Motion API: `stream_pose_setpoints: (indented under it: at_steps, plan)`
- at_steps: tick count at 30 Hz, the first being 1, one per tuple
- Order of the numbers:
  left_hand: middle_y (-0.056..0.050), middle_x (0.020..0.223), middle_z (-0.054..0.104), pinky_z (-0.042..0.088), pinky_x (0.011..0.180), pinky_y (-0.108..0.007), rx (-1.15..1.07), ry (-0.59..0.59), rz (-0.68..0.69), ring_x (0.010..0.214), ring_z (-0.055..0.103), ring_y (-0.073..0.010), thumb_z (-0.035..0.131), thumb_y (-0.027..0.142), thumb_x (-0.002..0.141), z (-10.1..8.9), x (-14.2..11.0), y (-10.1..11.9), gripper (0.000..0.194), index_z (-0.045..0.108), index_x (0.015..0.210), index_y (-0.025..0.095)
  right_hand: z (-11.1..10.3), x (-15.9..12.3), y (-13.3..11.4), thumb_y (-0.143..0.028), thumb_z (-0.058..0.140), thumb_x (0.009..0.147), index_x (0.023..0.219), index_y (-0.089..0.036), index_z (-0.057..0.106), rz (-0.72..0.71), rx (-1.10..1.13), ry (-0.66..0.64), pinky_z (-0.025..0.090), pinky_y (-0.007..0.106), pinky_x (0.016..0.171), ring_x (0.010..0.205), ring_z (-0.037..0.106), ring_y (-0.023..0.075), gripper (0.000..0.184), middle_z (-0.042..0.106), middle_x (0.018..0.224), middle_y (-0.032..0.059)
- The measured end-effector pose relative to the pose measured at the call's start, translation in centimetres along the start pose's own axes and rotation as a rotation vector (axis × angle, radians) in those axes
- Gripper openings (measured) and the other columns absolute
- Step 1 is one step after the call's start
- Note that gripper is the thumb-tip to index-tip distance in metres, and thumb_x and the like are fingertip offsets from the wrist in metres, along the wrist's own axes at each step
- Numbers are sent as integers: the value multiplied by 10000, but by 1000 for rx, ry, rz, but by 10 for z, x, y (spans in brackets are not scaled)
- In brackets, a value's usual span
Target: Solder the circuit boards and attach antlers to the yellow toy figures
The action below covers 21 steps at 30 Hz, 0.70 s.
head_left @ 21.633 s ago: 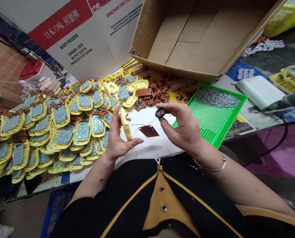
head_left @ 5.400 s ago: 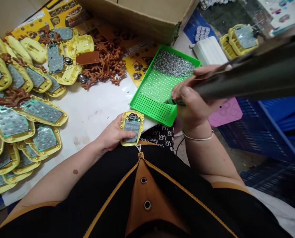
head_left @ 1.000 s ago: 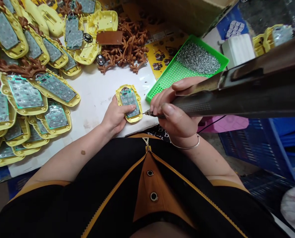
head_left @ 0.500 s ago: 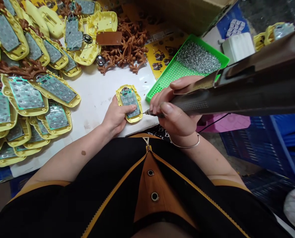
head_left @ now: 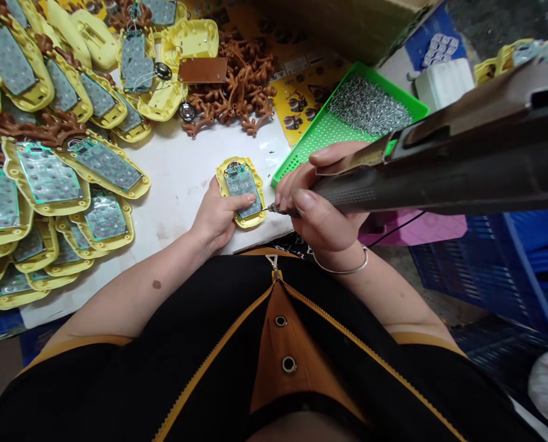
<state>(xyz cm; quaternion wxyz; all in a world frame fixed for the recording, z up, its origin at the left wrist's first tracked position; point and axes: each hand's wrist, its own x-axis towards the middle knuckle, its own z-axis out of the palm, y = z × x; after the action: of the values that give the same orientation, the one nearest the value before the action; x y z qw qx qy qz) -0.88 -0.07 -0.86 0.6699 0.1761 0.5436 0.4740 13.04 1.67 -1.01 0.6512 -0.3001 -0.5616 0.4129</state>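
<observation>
Yellow case [head_left: 250, 220] was at the bench's front edge, in the left hand [head_left: 213, 216]; contact with the bench [head_left: 172, 184] could not be told. Left grip was clamped on the case, thumb across its grey board [head_left: 239, 181]. Right hand [head_left: 322, 212] was wrapped around a dark power screwdriver [head_left: 425, 162], tip at the case's lower right rim. Green tray [head_left: 317, 136] held screws [head_left: 370, 105]; brown pieces [head_left: 241, 86] lay farther back.

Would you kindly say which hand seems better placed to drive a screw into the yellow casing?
Probably the right hand: it holds the screwdriver, tip close to the yellow casing, which the left hand grips.
</observation>
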Motion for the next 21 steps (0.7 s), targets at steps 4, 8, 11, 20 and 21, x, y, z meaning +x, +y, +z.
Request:
stream_pose_setpoints:
  at_steps: [4,8,11,20,21]
  plan:
    - [-57,1044,715,526,1043,-502,-4,-8,10,1162,662,-334,812,77,508,-2,2,-2,646,551,1088,191,1,2,-9,-565,673,905,1117,-394,573,3,14,-42,480,276,468,513,523,78,290,614,907,-35]
    - [-52,1029,718,530,1029,-484,-9,-23,15,1083,686,-303,822,75,506,-4,4,-4,640,559,1080,183,0,1,-15,-532,636,937,1086,-365,562,34,-9,-47,481,282,481,526,520,70,236,601,922,-17]
    - [-52,1017,716,529,1022,-482,-11,-26,17,1071,687,-299,822,74,513,-4,4,-4,633,565,1081,180,-1,-2,-15,-677,557,932,1146,-371,513,81,-136,-58,475,300,491,548,535,80,376,615,953,-1]
    - [-34,996,721,518,1035,-465,0,-41,24,1069,691,-288,828,55,501,-3,4,-2,639,575,1075,180,0,-1,-21,-633,592,924,1078,-340,538,157,-69,-121,497,320,574,566,525,52,335,588,957,-24]
    - [-40,1005,722,514,1041,-465,-1,-43,27,1080,689,-291,826,52,502,-3,4,-2,641,576,1079,177,1,-1,-21,-650,591,919,1073,-330,528,161,-78,-120,503,320,570,568,530,57,361,592,965,-20]
